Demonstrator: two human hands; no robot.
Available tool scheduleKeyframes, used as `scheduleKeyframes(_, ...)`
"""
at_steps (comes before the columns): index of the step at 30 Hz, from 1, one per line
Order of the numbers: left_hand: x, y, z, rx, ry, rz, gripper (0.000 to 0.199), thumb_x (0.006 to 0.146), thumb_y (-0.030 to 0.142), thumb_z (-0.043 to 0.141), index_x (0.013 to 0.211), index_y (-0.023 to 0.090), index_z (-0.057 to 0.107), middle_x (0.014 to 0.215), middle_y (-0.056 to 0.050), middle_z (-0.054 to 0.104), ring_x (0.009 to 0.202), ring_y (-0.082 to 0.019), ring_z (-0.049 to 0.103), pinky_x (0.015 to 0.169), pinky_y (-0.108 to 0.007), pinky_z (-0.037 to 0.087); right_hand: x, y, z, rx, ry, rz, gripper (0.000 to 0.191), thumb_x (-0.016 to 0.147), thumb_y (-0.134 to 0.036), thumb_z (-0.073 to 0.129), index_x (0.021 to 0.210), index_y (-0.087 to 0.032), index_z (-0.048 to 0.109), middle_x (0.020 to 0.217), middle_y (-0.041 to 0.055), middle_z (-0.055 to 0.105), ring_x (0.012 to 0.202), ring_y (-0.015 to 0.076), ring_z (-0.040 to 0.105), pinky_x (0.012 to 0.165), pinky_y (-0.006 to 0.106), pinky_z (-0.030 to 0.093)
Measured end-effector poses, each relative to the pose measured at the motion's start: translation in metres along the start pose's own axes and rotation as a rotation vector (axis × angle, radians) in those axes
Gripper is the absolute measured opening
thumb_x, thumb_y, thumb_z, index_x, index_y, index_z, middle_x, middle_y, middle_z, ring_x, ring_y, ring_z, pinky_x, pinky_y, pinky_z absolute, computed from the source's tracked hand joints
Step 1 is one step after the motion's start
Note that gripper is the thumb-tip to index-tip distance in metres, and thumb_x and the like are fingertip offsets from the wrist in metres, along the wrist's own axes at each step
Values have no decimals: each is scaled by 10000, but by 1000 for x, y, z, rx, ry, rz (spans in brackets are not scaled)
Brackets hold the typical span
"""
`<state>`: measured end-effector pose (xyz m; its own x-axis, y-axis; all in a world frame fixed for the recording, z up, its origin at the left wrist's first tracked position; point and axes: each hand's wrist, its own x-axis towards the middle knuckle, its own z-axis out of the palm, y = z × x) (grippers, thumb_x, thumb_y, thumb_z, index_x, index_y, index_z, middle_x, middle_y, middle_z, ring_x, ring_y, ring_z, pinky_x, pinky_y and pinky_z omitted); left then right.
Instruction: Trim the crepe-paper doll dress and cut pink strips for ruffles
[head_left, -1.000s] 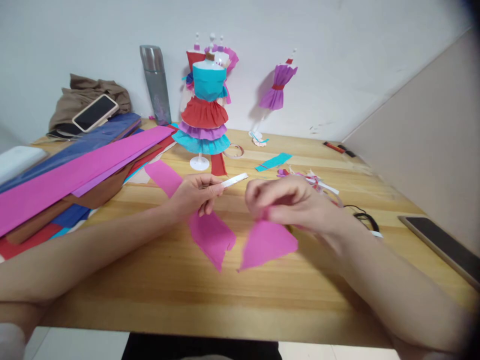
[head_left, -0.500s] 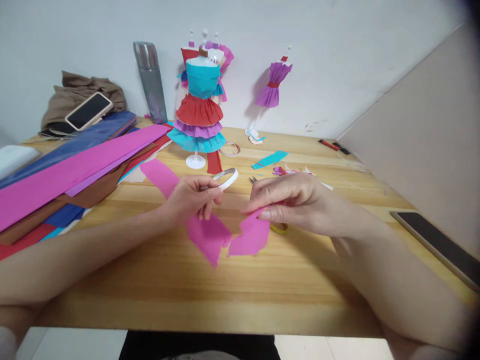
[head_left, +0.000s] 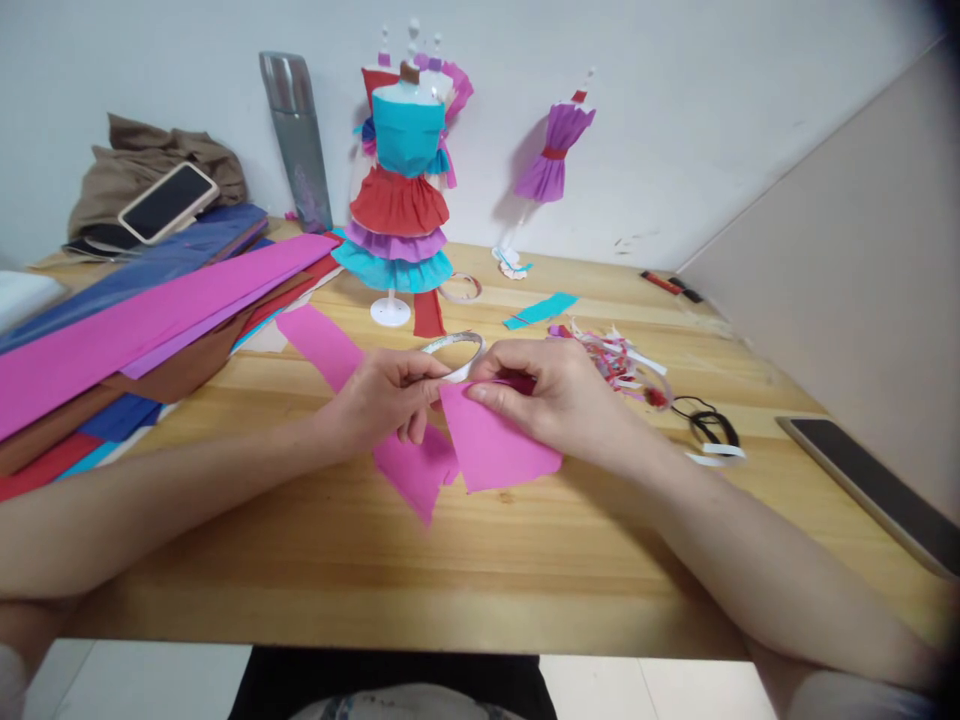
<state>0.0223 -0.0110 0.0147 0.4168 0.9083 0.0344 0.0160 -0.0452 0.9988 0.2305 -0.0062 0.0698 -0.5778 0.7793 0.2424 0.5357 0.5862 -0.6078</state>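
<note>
Near the middle of the table my left hand (head_left: 386,395) is closed on a roll of white tape (head_left: 472,350), its ring standing out past the fingertips. My right hand (head_left: 540,390) pinches the upper edge of a pink paper piece (head_left: 499,445), which hangs down below the fingers. One corner of that piece meets my left fingertips by the tape. Beneath my left hand lies a longer pink strip (head_left: 319,345) with a ragged end on the wood. The mannequin in a layered dress (head_left: 409,135) stands just behind the hands.
Coloured paper sheets (head_left: 165,310) fill the left, with a phone (head_left: 169,203) and a bottle (head_left: 296,150) behind. A purple-dressed mannequin (head_left: 553,150) stands at the back. Scraps (head_left: 619,360), black hair ties (head_left: 709,425) and a dark tablet (head_left: 870,485) lie right.
My right hand has moved left to meet my left hand, bringing the pink piece to the tape roll. The piece now hangs spread out. Scraps and hair ties on the right have come into view.
</note>
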Motion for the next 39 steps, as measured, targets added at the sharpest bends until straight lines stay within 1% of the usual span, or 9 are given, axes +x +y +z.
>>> scheduleKeyframes(3,-1,-1,0,24,-26,35,148,888,284,630,853,163,707,412,59,540,345,-88,495,372,-173,328,0,1,3,-2,17,-10,180,897,-250,646,726,-201,616,689,24,643,638,163,560,629,300,377)
scheduleKeyframes(8,-1,6,1,84,-39,51,141,898,232,601,793,159,662,418,54,531,359,-87,489,391,-176,347,-1,5,7,-36,48,-40,184,903,-274,652,741,-198,606,705,34,643,661,170,569,649,304,373)
scheduleKeyframes(13,-3,9,1,176,-41,110,144,896,190,567,768,158,624,433,53,538,376,-82,501,409,-166,373,-2,6,11,-94,97,-101,159,900,-238,617,750,-189,596,716,37,644,667,161,575,649,292,386)
scheduleKeyframes(19,-5,13,2,294,-44,139,138,857,117,523,747,154,597,455,70,511,393,-68,509,418,-146,381,-2,10,15,-146,180,-162,114,864,-168,602,752,-189,591,683,22,641,623,146,561,610,271,391)
scheduleKeyframes(23,-5,14,5,297,-14,134,101,834,135,530,793,151,621,486,75,518,398,-67,510,411,-146,387,-2,11,16,-137,191,-177,116,864,-162,607,750,-181,597,668,17,634,606,139,553,597,265,391)
scheduleKeyframes(26,-5,10,6,283,-10,153,107,816,154,538,828,149,644,519,67,526,416,-71,518,420,-157,388,-2,10,16,-116,186,-157,122,866,-166,608,745,-181,598,667,15,635,597,135,544,594,266,390)
scheduleKeyframes(31,-6,9,4,283,-24,184,96,764,183,536,782,146,624,597,31,545,483,-77,515,440,-172,354,-2,10,17,-95,195,-129,135,864,-176,612,731,-192,587,665,15,637,592,138,536,594,277,389)
scheduleKeyframes(36,-7,14,5,286,-27,150,106,765,250,579,747,146,589,561,56,432,495,-59,418,448,-170,294,-1,10,19,-62,200,-119,156,862,-191,616,711,-198,578,653,13,627,582,139,525,584,284,381)
scheduleKeyframes(39,-6,11,6,321,-9,169,118,770,254,602,728,146,582,548,65,418,479,-50,397,442,-177,259,0,9,19,-13,180,-87,164,863,-194,612,703,-196,577,649,9,624,581,135,524,581,279,383)
